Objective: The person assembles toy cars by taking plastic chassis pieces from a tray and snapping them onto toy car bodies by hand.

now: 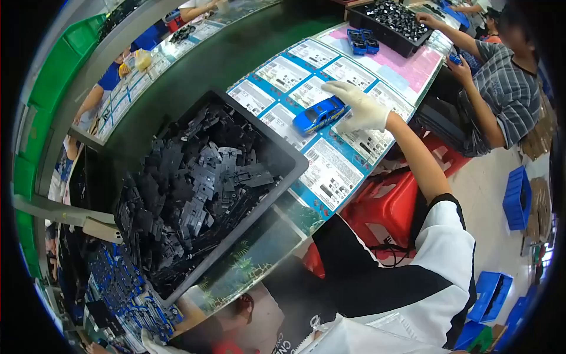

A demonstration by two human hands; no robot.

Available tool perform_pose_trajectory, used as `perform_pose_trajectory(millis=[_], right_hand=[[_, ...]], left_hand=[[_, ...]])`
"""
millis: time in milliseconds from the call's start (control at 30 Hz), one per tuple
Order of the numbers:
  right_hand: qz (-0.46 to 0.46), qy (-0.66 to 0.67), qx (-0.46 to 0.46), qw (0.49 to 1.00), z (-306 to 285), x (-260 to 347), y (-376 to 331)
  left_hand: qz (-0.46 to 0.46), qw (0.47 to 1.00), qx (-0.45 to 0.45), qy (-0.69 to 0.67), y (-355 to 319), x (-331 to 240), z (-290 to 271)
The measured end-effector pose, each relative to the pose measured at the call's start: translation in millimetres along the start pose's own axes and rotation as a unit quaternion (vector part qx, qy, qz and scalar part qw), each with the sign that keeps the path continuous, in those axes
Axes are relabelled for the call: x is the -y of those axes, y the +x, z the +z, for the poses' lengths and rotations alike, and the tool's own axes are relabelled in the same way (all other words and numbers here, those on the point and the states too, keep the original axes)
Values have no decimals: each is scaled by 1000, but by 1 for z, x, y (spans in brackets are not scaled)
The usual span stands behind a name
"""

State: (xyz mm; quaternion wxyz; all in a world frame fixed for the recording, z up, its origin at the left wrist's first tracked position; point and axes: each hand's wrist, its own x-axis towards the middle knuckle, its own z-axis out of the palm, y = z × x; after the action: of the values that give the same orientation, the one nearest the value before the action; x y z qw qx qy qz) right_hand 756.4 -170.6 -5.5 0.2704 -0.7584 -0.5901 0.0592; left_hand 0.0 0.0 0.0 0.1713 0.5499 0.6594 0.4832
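Note:
My right hand [361,109], in a white glove, reaches over the worktable. Its fingers and thumb are spread around one end of a blue toy car [320,114], with small gaps showing beside the car. The car lies on printed card sheets [330,172] with blue borders. At the bottom left, beside many small blue parts [127,292], a pale glove-like patch [154,343] seems to be my left hand; its fingers are hidden. Between the two stands a big black bin [268,138] heaped with flat black plastic pieces [197,189].
Farther along the table are several blue toy cars [362,41] and a black tray [355,17] of small dark parts. A co-worker [501,88] sits at the right, holding a blue item. Red stools [383,206] and blue crates [517,197] stand below. Others work across the aisle.

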Motion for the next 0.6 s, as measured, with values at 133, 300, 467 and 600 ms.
perform_pose_trajectory(millis=[133, 300, 467, 600], right_hand=[[-34, -61, 28, 997, 9, -8, 18], [85, -2, -38, 996, 21, -11, -9], [230, 647, -75, 723, 22, 20, -46], [162, 822, -7, 547, 40, 111, -73]], left_hand=[[131, 991, 4, 16, -56, -51, 40], [177, 977, 49, -109, -104, -135, 87], [196, 928, 224, -225, -153, -152, 134], [32, 836, 426, -345, -195, -178, 170]])
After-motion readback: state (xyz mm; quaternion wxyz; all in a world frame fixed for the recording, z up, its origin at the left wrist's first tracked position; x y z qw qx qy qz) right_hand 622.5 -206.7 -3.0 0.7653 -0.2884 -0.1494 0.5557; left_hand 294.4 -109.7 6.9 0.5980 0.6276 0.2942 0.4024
